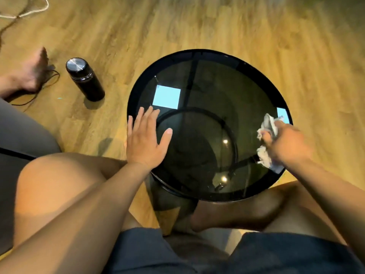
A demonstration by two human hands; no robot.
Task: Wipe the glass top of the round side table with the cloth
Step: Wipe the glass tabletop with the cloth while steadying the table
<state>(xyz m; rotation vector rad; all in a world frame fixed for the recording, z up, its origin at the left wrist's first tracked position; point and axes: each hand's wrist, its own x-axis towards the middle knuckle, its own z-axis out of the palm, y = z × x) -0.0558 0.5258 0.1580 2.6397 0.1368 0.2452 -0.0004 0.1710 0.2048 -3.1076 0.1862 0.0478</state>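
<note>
The round side table [227,62] has a dark smoked-glass top in a black rim and stands in front of my crossed legs. My left hand [145,138] lies flat with spread fingers on the glass at its left edge. At the right edge of the glass, my right hand [284,143] grips a crumpled white cloth [266,127], which bunches out above and below my fingers. Bright square reflections show in the glass.
A black flask [85,79] with a metal lid stands on the wooden floor left of the table. Another person's bare foot [33,72] and a dark cable [39,89] lie further left. A white cord [29,12] sits at the top left.
</note>
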